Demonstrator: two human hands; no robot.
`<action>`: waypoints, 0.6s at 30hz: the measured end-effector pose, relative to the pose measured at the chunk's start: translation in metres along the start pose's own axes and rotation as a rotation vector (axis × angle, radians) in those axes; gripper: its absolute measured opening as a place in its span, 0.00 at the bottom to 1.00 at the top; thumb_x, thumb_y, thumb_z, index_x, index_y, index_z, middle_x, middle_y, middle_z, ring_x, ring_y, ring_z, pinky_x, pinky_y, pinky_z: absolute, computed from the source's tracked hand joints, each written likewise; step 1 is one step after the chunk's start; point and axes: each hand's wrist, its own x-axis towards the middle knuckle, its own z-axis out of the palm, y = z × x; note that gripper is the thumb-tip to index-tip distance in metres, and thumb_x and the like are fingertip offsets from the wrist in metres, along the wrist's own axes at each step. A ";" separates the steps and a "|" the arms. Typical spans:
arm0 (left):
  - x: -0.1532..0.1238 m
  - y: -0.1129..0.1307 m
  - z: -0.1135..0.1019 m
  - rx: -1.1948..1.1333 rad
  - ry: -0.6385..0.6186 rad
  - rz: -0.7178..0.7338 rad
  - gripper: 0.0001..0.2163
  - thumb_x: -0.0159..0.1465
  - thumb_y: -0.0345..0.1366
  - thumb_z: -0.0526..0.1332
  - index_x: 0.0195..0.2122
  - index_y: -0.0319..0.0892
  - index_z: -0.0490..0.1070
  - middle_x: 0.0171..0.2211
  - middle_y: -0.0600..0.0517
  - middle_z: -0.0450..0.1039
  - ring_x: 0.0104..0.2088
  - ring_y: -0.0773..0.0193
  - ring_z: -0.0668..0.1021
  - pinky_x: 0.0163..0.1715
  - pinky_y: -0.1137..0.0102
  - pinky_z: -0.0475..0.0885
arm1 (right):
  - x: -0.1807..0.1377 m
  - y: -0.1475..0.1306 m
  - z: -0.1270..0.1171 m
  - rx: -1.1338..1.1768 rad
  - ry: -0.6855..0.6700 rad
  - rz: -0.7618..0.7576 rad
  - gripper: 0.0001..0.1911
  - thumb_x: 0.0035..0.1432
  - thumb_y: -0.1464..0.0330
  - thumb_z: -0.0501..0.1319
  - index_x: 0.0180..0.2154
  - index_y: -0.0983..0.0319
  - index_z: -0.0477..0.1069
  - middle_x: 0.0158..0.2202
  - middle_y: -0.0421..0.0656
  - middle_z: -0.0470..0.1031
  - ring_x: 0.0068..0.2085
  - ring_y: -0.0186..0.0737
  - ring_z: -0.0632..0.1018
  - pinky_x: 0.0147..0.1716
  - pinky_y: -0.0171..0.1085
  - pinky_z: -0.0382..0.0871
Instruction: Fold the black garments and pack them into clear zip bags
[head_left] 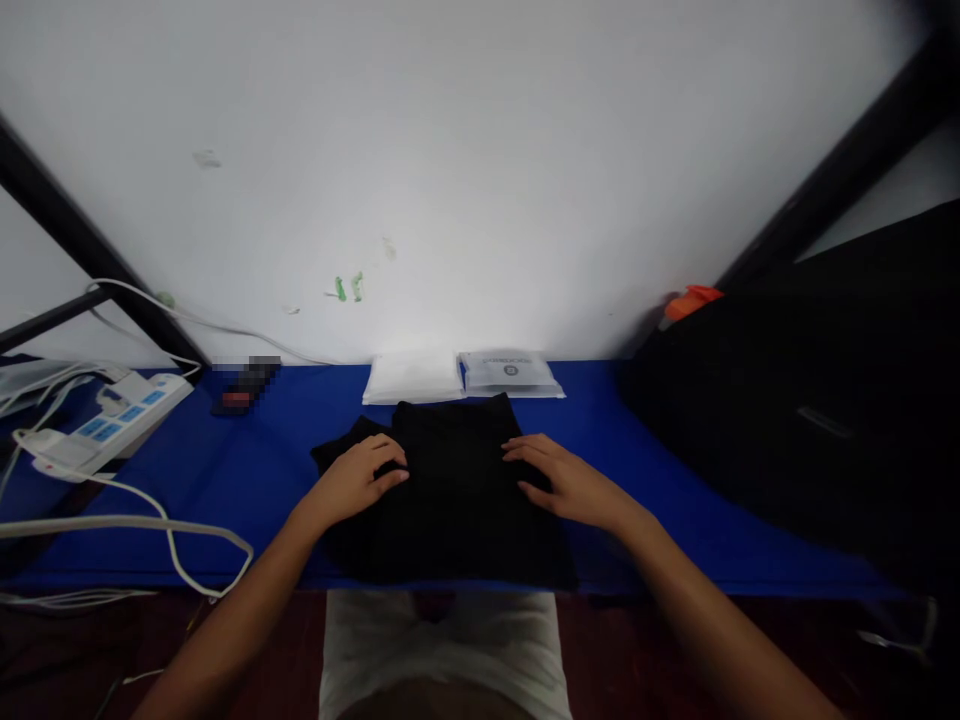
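Observation:
A black garment [457, 490], partly folded, lies on the blue-covered table in front of me; its exact kind is too dark to make out. My left hand [364, 480] rests on its left part, with fingers loosely bent and apart. On the right edge of the cloth lies my right hand [559, 475], its fingers stretched toward the middle and nothing held in them. Just behind the garment are two flat packets side by side: a plain white one [415, 377] and a translucent one [510, 373] with dark printing.
A white power strip [124, 420] with white cables [210, 530] trailing over the table [255, 470] is at the left. Near it sits a dark, pixelated object [247, 385]. A large black fabric item [810, 400] covers the right side, with something orange [691, 302] behind it.

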 end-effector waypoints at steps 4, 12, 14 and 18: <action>0.008 0.001 -0.008 -0.088 0.055 -0.091 0.10 0.67 0.43 0.55 0.36 0.45 0.73 0.36 0.53 0.76 0.37 0.61 0.78 0.40 0.67 0.71 | 0.007 0.003 -0.008 0.083 -0.037 0.060 0.12 0.58 0.70 0.61 0.45 0.59 0.71 0.52 0.49 0.73 0.55 0.48 0.73 0.53 0.51 0.69; 0.025 -0.005 -0.004 -0.123 0.359 -0.288 0.13 0.68 0.43 0.51 0.47 0.46 0.69 0.28 0.55 0.77 0.30 0.61 0.81 0.36 0.66 0.74 | 0.044 0.015 -0.014 -0.005 0.142 0.148 0.08 0.63 0.68 0.57 0.42 0.58 0.73 0.41 0.44 0.79 0.42 0.44 0.79 0.41 0.43 0.73; 0.021 -0.006 -0.004 -0.152 0.434 -0.221 0.15 0.67 0.43 0.53 0.52 0.45 0.66 0.44 0.49 0.78 0.39 0.60 0.82 0.41 0.64 0.76 | 0.058 0.020 -0.010 -0.170 0.226 0.246 0.08 0.63 0.68 0.56 0.42 0.59 0.72 0.40 0.44 0.79 0.40 0.44 0.79 0.39 0.40 0.72; -0.007 -0.015 -0.019 0.013 0.334 -0.030 0.17 0.63 0.43 0.61 0.52 0.46 0.68 0.54 0.46 0.71 0.55 0.55 0.74 0.57 0.56 0.68 | 0.076 0.026 0.000 -0.341 0.298 0.376 0.09 0.64 0.67 0.55 0.43 0.61 0.72 0.42 0.49 0.77 0.40 0.48 0.77 0.35 0.41 0.71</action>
